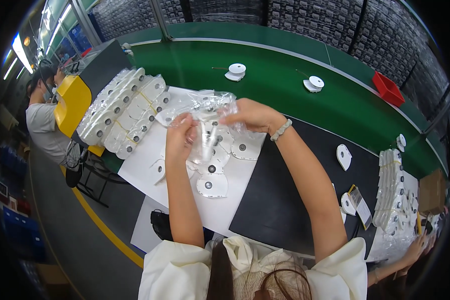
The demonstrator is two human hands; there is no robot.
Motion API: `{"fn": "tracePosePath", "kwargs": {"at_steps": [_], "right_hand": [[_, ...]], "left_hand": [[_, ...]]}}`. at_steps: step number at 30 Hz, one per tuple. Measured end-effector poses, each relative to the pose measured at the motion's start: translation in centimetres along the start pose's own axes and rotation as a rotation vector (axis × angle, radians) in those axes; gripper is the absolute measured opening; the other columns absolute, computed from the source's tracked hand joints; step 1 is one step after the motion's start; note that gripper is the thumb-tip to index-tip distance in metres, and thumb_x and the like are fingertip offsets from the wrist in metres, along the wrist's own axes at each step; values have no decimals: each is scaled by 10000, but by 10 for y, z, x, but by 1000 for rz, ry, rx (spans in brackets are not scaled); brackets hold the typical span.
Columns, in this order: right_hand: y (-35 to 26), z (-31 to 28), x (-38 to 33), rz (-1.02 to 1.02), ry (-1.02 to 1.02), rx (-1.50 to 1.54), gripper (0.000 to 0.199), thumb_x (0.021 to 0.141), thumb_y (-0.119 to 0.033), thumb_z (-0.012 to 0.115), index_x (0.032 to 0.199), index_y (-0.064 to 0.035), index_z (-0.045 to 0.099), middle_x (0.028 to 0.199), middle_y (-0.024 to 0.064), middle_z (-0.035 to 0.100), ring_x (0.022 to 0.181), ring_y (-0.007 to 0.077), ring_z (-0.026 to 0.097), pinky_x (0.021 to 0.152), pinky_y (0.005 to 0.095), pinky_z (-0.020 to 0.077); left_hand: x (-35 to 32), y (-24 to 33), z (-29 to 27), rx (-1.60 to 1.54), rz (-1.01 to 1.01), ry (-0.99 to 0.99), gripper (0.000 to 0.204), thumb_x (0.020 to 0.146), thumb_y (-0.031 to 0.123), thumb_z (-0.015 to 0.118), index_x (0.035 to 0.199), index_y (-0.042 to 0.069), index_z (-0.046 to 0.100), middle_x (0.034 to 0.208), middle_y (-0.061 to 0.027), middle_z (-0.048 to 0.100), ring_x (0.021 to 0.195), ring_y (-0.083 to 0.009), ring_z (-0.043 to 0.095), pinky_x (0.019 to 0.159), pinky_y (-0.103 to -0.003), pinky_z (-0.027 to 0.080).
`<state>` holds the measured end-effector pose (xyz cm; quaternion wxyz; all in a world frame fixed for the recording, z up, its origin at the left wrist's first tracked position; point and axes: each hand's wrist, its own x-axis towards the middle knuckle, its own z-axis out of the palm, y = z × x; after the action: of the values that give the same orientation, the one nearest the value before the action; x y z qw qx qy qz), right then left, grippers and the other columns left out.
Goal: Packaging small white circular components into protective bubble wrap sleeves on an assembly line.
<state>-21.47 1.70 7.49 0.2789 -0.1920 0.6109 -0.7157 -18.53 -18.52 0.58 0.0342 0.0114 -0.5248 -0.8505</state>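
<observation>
Two white masks [236, 71] lie on the green conveyor [265, 90], one red bin [388, 89] beside it.

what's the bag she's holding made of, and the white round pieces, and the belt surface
The bag in the left hand and right hand looks like thin clear plastic film: see-through, crinkled, glinting. The white round pieces seem matte, soft and flat, possibly nonwoven fabric, each with a small grey centre part. The green belt looks like smooth rubber or vinyl, slightly shiny.

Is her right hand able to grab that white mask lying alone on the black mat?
Probably yes. The white mask lies uncovered on the black mat with nothing in between, but the right hand is busy holding the clear plastic bag.
</observation>
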Motion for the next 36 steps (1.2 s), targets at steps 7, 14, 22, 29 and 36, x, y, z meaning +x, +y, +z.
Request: {"fn": "tracePosePath", "kwargs": {"at_steps": [7, 14, 22, 29, 36], "right_hand": [[32, -7, 13, -237, 218, -762, 260, 690, -190, 604, 729, 64, 564, 678, 122, 565, 613, 160, 520, 563, 301, 418], [26, -7, 14, -126, 318, -75, 242, 744, -199, 581, 646, 18, 543, 599, 69, 522, 504, 118, 474, 435, 246, 366], [11, 12, 0, -68, 215, -377, 349, 711, -314, 647, 564, -22, 525, 505, 30, 483, 440, 79, 441, 392, 221, 329], [33, 8, 12, -220, 366, -461, 242, 692, -214, 677, 668, -2, 562, 568, 27, 512, 459, 76, 437, 410, 222, 329], [16, 8, 8, -96, 324, -16, 199, 705, -179, 655, 746, 7, 597, 567, -5, 477, 454, 69, 382, 401, 200, 286]], "left_hand": [[-11, 17, 9, 173, 83, 177, 274, 818, 154, 529, 995, -51, 484, 604, -32, 501, 452, -36, 374, 393, -152, 275], [-25, 25, 12, 529, 131, -72, 211, 770, 103, 562, 924, -24, 490, 642, 15, 476, 555, -68, 449, 516, -192, 358], [4, -2, -5, 134, 213, 89, 120, 761, 64, 549, 845, 31, 471, 798, -54, 541, 705, -107, 504, 632, -233, 398], [-8, 10, 3, 342, -136, -40, 340, 769, 146, 579, 1024, -51, 471, 906, -100, 554, 806, -137, 515, 737, -240, 398], [-2, 10, 13, 450, 72, -202, 416, 760, 192, 609, 1041, -73, 457, 893, -81, 551, 755, -125, 519, 695, -230, 414]]}}
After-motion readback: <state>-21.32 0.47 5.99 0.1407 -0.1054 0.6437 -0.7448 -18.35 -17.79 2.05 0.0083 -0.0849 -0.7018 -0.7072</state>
